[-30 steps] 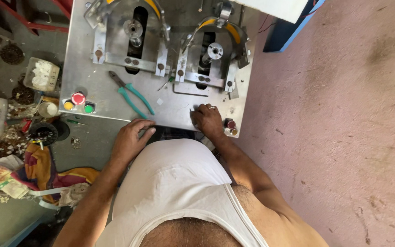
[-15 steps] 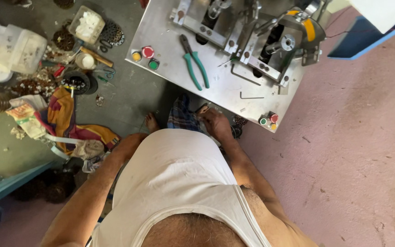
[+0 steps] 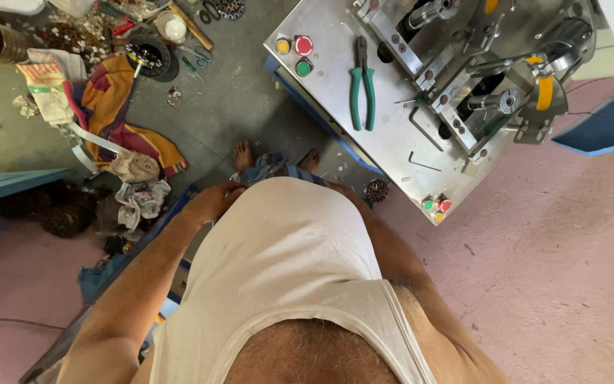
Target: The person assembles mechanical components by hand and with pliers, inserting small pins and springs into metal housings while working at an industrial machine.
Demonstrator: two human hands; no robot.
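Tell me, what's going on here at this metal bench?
A person in a white vest stands by a steel work table that carries a clamped machine fixture. Neither hand is on the bench: the left hand rests at the vest's hem, holding nothing visible, and the right hand is hidden behind the body. Green-handled pliers lie untouched on the table near coloured push buttons. Cloths and small parts litter the floor.

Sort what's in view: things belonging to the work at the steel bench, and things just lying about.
Probably part of the work:
steel bench, clamping fixtures, green-handled pliers, hex key, push buttons.

Just lying about, on the floor:
striped cloth, crumpled rags, scissors.

The left hand rests at the waist and touches none of these.
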